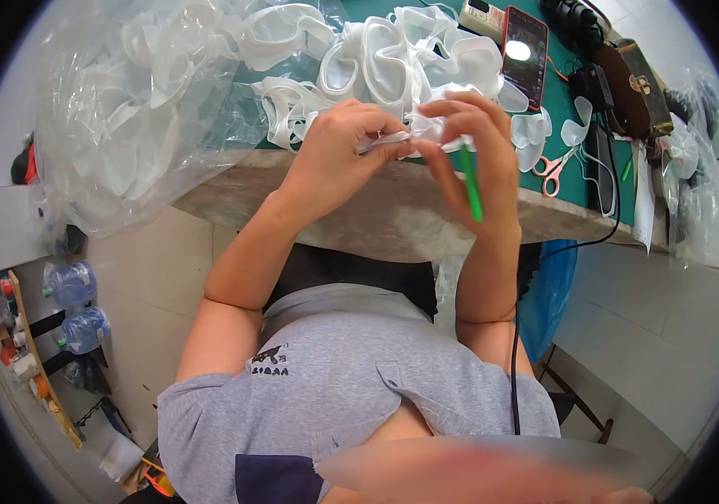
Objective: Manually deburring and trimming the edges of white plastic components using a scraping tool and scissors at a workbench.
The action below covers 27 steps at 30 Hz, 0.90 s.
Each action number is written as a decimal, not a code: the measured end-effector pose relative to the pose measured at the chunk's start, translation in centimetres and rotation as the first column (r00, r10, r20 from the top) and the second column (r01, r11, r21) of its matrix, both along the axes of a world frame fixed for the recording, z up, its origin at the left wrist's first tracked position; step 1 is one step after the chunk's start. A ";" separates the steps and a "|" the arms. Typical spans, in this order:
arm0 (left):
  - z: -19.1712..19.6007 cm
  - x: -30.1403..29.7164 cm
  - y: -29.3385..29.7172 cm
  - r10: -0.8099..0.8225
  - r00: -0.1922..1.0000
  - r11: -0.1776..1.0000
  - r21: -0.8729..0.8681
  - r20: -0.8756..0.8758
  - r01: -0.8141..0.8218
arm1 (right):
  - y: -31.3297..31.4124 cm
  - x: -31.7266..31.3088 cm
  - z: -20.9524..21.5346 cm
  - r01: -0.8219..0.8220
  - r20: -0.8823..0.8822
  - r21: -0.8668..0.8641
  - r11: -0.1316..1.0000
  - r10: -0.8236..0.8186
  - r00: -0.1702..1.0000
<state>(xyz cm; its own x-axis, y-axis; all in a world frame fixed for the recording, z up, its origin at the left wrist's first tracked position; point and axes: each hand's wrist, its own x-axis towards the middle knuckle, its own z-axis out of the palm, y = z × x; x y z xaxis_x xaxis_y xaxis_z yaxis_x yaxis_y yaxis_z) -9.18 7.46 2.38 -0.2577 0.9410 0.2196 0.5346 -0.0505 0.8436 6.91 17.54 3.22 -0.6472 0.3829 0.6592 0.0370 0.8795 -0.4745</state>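
Note:
My left hand (338, 144) is closed, pinching the edge of a small white fabric piece (386, 141) between thumb and fingers, above the table's near edge. Close beside it on the right, my right hand (494, 160) has its thumb and fingers bent around the other end of that piece. A slim tool with a bright green handle (472, 186) is tucked in the right hand, handle pointing down toward me; its tip is hidden. Just beyond both hands lies a heap of white padded fabric pieces (376, 63) with curved, looped rims.
A clear plastic bag (137, 126) full of white pieces spreads at the left. To the right are pink-handled scissors (551, 172), a phone (525, 59), a brown case (635, 88) and a black cable (615, 210). The table's pale edge (393, 202) curves before me.

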 end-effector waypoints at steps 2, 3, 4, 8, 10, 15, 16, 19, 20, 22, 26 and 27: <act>0.1 -0.1 0.1 0.001 0.999 1.000 0.006 0.035 -0.002 | 0.4 -0.5 -0.9 0.019 0.015 0.016 1.000 -0.019 1.000; 0.2 -0.2 0.1 0.001 0.999 1.000 0.006 0.035 -0.001 | 0.5 -0.4 -1.3 0.040 0.023 0.017 0.999 -0.040 0.999; 0.4 -0.3 0.1 -0.015 0.986 1.000 0.007 0.163 0.014 | 0.6 -0.4 -1.6 0.060 0.031 0.018 0.998 -0.060 0.998; -0.2 -1.4 0.3 -0.029 0.922 0.993 0.118 0.387 -0.018 | 0.8 0.7 -2.0 -0.011 -0.075 -0.085 0.996 0.004 0.997; -0.4 -2.6 0.4 0.031 0.910 0.989 0.117 0.414 -0.088 | 1.4 2.1 -2.2 -0.130 -0.389 -0.362 0.923 -0.023 0.921; 0.0 -4.5 0.0 0.187 0.905 0.953 0.154 0.382 -0.262 | 2.8 4.8 -1.8 -0.469 -0.690 -0.554 0.688 -0.063 0.721; 0.0 -4.9 -0.1 0.185 0.904 0.953 0.155 0.385 -0.260 | 2.9 5.2 -1.7 -0.582 -0.749 -0.589 0.562 -0.109 0.653; 0.1 -5.2 -0.4 0.360 0.914 0.903 0.178 0.185 -0.392 | 2.9 5.9 -1.9 -0.702 -0.820 -0.563 0.436 -0.188 0.541; 0.1 -5.1 -0.6 0.422 0.899 0.881 0.180 0.118 -0.437 | 2.8 6.0 -1.8 -0.734 -0.842 -0.540 0.412 -0.251 0.478; -0.1 -5.5 -1.1 0.486 0.872 0.854 0.181 0.057 -0.488 | 3.2 6.4 -2.4 -0.763 -0.868 -0.490 0.422 -0.319 0.381; 0.1 -5.6 -1.4 0.543 0.833 0.833 0.191 -0.105 -0.519 | 3.9 8.5 -2.9 -0.834 -0.896 -0.417 0.361 -0.318 0.310; 0.3 -5.3 -1.6 0.551 0.807 0.834 0.168 -0.211 -0.526 | 3.4 8.8 -2.6 -0.802 -0.857 -0.477 0.360 -0.394 0.333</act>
<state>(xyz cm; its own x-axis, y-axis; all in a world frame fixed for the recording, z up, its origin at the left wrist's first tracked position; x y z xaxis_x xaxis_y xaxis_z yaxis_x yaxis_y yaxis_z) -14.53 5.91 2.67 -0.6437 0.6370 0.4242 0.6847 0.2316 0.6911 15.75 20.94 0.62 -0.1956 0.9502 0.2425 -0.9281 -0.0995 -0.3587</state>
